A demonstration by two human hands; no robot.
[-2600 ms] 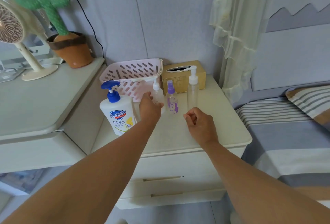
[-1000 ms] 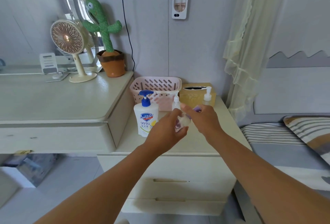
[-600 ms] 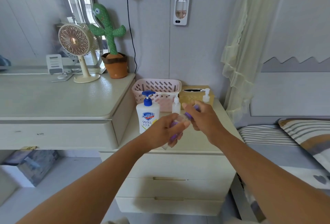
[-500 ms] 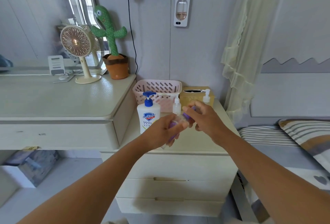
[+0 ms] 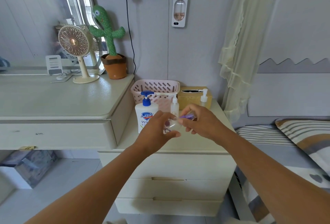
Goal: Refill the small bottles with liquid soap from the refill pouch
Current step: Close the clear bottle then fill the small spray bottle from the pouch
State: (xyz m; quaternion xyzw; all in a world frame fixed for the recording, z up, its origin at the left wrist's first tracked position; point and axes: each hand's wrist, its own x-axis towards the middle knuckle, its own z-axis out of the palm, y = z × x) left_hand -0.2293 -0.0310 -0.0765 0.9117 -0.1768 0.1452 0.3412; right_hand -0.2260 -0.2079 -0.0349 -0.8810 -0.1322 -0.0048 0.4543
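Against the grey wall, a cream bedside table (image 5: 187, 143) with drawers is standing between a longer dressing table (image 5: 53, 98) and a striped bed (image 5: 264, 134). Above it, the left hand (image 5: 155, 131) is gripping the body of a small clear spray bottle (image 5: 171, 126), which is tilting, while the right hand (image 5: 201, 123) is pinching its purple cap (image 5: 186, 116). Behind them, a white Safeguard pump bottle (image 5: 143, 116), a small clear pump bottle (image 5: 174, 106) and a taller pump bottle (image 5: 204, 97) are standing partly hidden, in front of a pink slotted basket (image 5: 155, 86) and a yellow tissue box (image 5: 189, 98). A desk fan (image 5: 74, 42) and toy cactus (image 5: 109, 31) are sitting on the dressing table; a pale curtain (image 5: 241, 45) is hanging at the right.
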